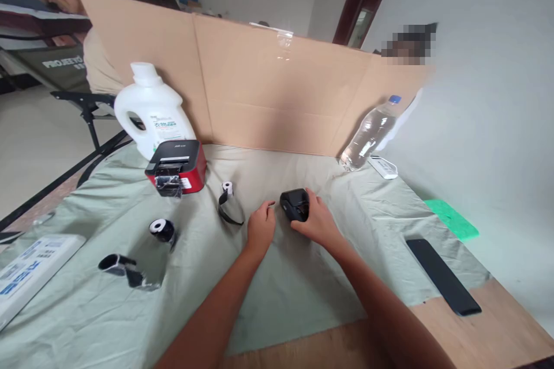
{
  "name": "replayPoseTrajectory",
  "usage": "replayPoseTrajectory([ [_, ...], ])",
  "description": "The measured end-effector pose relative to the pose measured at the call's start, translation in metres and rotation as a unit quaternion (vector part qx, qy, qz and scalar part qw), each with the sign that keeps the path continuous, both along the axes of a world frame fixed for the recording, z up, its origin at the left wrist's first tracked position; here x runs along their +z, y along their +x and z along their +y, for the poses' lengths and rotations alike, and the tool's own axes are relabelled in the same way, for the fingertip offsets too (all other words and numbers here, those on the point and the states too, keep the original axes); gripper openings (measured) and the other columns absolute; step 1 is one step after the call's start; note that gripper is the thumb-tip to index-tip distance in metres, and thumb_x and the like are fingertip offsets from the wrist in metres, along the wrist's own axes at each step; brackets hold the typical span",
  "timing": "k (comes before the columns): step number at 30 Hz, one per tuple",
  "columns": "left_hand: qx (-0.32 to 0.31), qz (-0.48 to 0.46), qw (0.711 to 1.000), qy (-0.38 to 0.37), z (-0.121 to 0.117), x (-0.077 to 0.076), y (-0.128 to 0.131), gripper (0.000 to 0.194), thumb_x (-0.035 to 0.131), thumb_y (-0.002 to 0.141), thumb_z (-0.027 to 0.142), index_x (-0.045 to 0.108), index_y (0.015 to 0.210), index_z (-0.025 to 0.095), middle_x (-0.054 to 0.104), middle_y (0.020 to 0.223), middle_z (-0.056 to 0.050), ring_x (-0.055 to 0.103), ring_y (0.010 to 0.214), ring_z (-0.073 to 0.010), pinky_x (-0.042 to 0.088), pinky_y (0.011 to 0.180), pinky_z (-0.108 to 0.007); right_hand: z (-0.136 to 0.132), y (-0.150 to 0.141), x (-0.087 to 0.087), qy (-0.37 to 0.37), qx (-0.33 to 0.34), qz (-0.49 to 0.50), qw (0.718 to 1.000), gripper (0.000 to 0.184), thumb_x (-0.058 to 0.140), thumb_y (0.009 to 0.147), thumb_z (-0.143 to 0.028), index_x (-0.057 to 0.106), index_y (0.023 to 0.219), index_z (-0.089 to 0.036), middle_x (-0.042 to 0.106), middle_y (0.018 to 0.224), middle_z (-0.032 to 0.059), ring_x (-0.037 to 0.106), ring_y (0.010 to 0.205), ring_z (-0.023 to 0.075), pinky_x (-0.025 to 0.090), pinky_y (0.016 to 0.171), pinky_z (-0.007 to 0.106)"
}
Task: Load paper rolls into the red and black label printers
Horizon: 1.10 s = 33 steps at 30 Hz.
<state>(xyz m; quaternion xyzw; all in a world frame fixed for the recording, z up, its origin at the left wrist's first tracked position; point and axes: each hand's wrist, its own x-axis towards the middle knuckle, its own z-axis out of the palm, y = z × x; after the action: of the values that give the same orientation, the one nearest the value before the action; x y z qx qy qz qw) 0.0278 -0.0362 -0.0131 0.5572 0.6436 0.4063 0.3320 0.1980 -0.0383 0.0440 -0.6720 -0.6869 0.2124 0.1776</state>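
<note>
Two hands flank the black device [296, 204] on the cloth-covered surface [298, 311], the right hand [315, 220] pinching its right side between thumb and fingers, the left hand [261, 226] just beside it, apart, fingers held together, with a paper roll [227, 188] farther left.

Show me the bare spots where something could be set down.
Bare cloth lies between the black device and the cardboard, between the right forearm and the phone, and between right forearm and left forearm. The left side is crowded: jug, printer, rolls, white box.
</note>
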Motion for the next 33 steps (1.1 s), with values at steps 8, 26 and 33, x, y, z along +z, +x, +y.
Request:
replayPoseTrajectory([
  [8, -0.027, -0.001, 1.0, -0.015, 0.0, 0.0, 0.001, 0.044, 0.039, 0.09, 0.02, 0.068, 0.123, 0.017, 0.057, 0.06, 0.002, 0.054, 0.057, -0.0149, 0.039, 0.06, -0.025, 0.042, 0.169, -0.013, 0.093, -0.177, -0.011, 0.98, 0.099, 0.072, 0.067, -0.045, 0.031, 0.151, -0.015, 0.049, 0.144, 0.0188, 0.051, 0.13, 0.0333, 0.04, 0.109, 0.043],
  [26, -0.006, -0.169, 0.972, 0.164, -0.01, 0.012, -0.007, 0.024, 0.052, 0.083, 0.028, 0.072, 0.09, 0.016, 0.035, 0.051, 0.007, 0.034, 0.048, -0.0092, 0.027, 0.049, -0.022, 0.101, 0.184, -0.01, 0.146, -0.268, -0.203, 0.93, 0.111, 0.062, 0.073, -0.065, 0.011, 0.159, -0.017, 0.018, 0.161, 0.0272, 0.011, 0.147, 0.0528, 0.016, 0.108, 0.072],
  [33, 0.274, -0.176, 0.879, 0.348, 0.024, 0.1, -0.149, 0.02, 0.057, 0.082, 0.03, 0.065, 0.095, 0.017, 0.064, 0.089, -0.002, 0.059, 0.083, -0.0136, 0.047, 0.08, -0.025, 0.093, -0.055, 0.028, 0.25, 0.122, -0.058, 0.959, 0.068, 0.057, 0.082, -0.049, 0.049, 0.142, -0.018, 0.05, 0.146, 0.0183, 0.039, 0.136, 0.0372, 0.027, 0.109, 0.058],
])
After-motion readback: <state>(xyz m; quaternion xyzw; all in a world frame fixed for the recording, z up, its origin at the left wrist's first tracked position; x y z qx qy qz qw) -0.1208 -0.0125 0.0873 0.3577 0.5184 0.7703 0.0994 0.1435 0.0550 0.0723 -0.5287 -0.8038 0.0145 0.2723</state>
